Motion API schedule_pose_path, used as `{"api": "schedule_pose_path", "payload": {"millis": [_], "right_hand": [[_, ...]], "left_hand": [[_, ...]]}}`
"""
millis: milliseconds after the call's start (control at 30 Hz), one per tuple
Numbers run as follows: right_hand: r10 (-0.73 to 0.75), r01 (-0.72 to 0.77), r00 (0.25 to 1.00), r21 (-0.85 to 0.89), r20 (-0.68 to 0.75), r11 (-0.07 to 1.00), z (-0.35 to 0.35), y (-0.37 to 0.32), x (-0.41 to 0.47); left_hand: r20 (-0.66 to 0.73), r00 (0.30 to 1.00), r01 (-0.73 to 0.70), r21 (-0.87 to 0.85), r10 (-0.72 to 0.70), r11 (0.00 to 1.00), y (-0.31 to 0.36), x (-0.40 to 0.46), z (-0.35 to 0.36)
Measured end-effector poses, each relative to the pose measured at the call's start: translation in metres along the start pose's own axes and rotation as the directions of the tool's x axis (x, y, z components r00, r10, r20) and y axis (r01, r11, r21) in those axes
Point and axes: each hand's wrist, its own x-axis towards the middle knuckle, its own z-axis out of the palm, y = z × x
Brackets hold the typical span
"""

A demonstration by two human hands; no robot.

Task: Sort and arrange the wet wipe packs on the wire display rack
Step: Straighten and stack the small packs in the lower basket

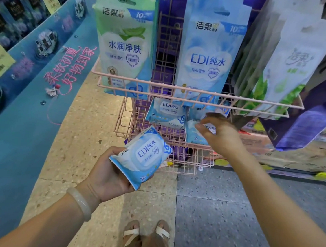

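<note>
Packs of wet wipes are being sorted on a pink wire rack [175, 154], and the step in hand looks like gathering or straightening the small blue packs on its lower shelf. Nearest, the left hand [107, 175] holds one small EDI pack [143, 156] flat, fingers curled under it and thumb on its near edge, out in front of the rack's lower front edge and not yet on any shelf. Beyond it and to the right, the right hand [218, 134] reaches into the lower shelf, its fingers spread and partly curled over a blue pack [193, 134] lying at the shelf's right end; they touch its top, but whether they have closed on it I cannot tell. Just left of that, toward the shelf's middle, another EDI pack [166, 112] leans over one or two more, loosely stacked and askew. Above, along the upper basket's front rail [179, 90], tall packs stand upright: a green one [125, 44] at the left end, a tall blue EDI one [210, 53] at the middle, and pale leaf-printed ones [287, 70] at the right end. The next move, as I judge it, calls for the right hand either to lift or to square the pack under it, making room so the left hand's pack can join the matching ones, faces forward. The soft pouches will likely slide on wire, so each needs a firm seat behind the front rail.
</note>
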Motion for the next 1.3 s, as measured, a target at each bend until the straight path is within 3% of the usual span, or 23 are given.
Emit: {"api": "schedule_pose_path", "payload": {"millis": [67, 133, 233, 433, 500, 633, 733, 833, 967, 1100, 1300], "right_hand": [[0.051, -0.063, 0.996, 0.181, 0.069, 0.981, 0.015, -0.022, 0.002], [0.051, -0.072, 0.988, 0.143, 0.142, 0.987, 0.031, -0.034, 0.015], [-0.017, 0.030, 0.988, -0.085, 0.156, 0.996, 0.046, -0.036, 0.045], [0.007, 0.130, 0.966, -0.514, 0.257, 0.848, 0.080, -0.040, 0.081], [0.012, 0.146, 0.952, -0.486, 0.307, 0.862, 0.081, -0.042, 0.085], [-0.054, 0.151, 0.915, -0.216, 0.401, 0.965, 0.075, -0.038, 0.084], [-0.113, 0.156, 0.934, -0.101, 0.339, 0.983, 0.078, -0.041, 0.075], [-0.222, 0.236, 0.969, -0.139, 0.113, 0.962, 0.080, -0.047, 0.066], [-0.107, 0.099, 0.991, -0.096, -0.075, 0.990, 0.087, -0.060, 0.079], [-0.220, 0.183, 0.975, -0.433, -0.037, 0.882, 0.102, -0.060, 0.087], [-0.233, 0.215, 0.972, -0.415, 0.007, 0.884, 0.094, -0.056, 0.076]], "left_hand": [[-0.014, 1.000, 0.022, 0.041, -0.022, 0.999, 0.000, 0.000, -0.002], [-0.027, 0.999, 0.029, 0.047, -0.028, 0.998, 0.001, -0.001, -0.005], [-0.013, 1.000, 0.013, -0.012, -0.013, 1.000, 0.000, -0.004, -0.011], [-0.021, 1.000, -0.022, -0.065, 0.021, 0.998, -0.002, -0.013, -0.021], [-0.033, 0.999, -0.031, -0.070, 0.029, 0.997, -0.002, -0.017, -0.023], [-0.038, 0.998, -0.050, -0.077, 0.048, 0.996, -0.001, -0.022, -0.028], [-0.055, 0.998, -0.046, -0.107, 0.040, 0.993, -0.002, -0.022, -0.031], [-0.054, 0.998, -0.037, -0.124, 0.030, 0.992, -0.002, -0.023, -0.031], [-0.071, 0.996, -0.058, -0.100, 0.051, 0.993, -0.001, -0.026, -0.033], [-0.087, 0.995, -0.064, -0.083, 0.056, 0.995, -0.001, -0.024, -0.035], [-0.100, 0.995, -0.034, -0.078, 0.026, 0.996, -0.004, -0.021, -0.039]]}}
